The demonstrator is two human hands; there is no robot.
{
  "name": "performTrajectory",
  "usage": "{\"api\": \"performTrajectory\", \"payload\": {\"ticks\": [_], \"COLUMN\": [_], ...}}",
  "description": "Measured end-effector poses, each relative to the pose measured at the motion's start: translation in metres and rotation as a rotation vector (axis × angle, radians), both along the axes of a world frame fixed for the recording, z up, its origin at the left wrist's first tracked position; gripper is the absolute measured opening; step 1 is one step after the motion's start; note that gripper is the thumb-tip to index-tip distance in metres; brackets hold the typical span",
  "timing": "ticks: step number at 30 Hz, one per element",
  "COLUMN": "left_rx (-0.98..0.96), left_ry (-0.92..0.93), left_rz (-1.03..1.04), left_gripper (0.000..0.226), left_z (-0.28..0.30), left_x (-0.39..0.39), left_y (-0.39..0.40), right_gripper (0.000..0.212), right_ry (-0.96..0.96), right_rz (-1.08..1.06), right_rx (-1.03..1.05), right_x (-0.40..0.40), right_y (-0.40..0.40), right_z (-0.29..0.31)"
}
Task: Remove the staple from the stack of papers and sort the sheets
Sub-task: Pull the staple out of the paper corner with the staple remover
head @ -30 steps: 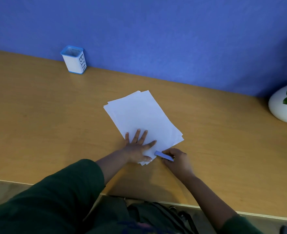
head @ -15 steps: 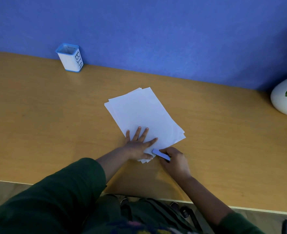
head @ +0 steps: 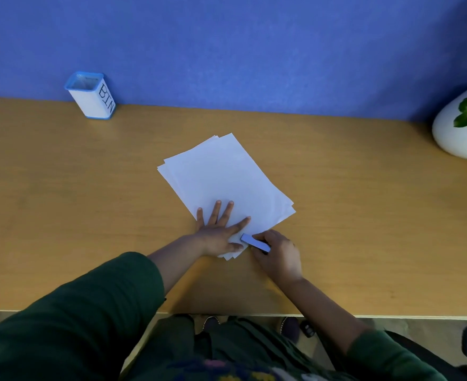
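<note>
The stack of papers (head: pixel 221 180) lies skewed on the wooden table (head: pixel 62 215), roughly midway along it and a little nearer the front edge than the blue wall, its sheets fanned slightly so several edges show at the far and right corners. The left hand (head: pixel 218 232) lies flat with fingers spread, pressing on the stack's near corner, while the right hand (head: pixel 277 253) curls around a small blue staple remover (head: pixel 255 242) whose tip meets that same corner, between the left thumb and forefinger; the staple itself is too small to make out. Thin office paper of this kind is light, limp and apt to slide sheet over sheet on a smooth tabletop, and it likely tears easily where the staple pierces it, so the flat palm close beside the stapled corner looks like the sensible hold, pinning the sheets while the tool works. Once freed, single sheets would probably lift best by an overhanging edge or corner. A white pot with a blue rim marked BIN (head: pixel 93 96) stands near the table's back left, well apart, and a white plant pot (head: pixel 452 133) sits at the right edge
</note>
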State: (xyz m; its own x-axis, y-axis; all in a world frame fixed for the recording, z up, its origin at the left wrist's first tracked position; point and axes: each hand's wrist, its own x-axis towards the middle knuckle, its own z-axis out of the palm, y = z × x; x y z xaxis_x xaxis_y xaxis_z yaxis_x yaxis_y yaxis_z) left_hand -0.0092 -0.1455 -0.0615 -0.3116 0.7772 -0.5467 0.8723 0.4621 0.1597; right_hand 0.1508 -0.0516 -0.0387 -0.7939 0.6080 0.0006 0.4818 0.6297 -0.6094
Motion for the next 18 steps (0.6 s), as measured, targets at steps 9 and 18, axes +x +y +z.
{"api": "performTrajectory", "payload": {"ticks": [9, 18], "left_rx": [-0.042, -0.057], "left_ry": [-0.034, -0.083], "left_rz": [0.023, 0.011], "left_gripper": [0.077, 0.066], "left_z": [0.0050, 0.0096], "left_x": [0.0004, -0.0021], "left_y": [0.0023, 0.0023], "right_gripper": [0.019, 0.016], "right_ry": [0.032, -0.016], "right_rz": [-0.187, -0.008], "right_rx": [-0.304, 0.077], "right_x": [0.0042, 0.0020], "right_y": [0.0064, -0.0004], "right_z": [0.0006, -0.0041]}}
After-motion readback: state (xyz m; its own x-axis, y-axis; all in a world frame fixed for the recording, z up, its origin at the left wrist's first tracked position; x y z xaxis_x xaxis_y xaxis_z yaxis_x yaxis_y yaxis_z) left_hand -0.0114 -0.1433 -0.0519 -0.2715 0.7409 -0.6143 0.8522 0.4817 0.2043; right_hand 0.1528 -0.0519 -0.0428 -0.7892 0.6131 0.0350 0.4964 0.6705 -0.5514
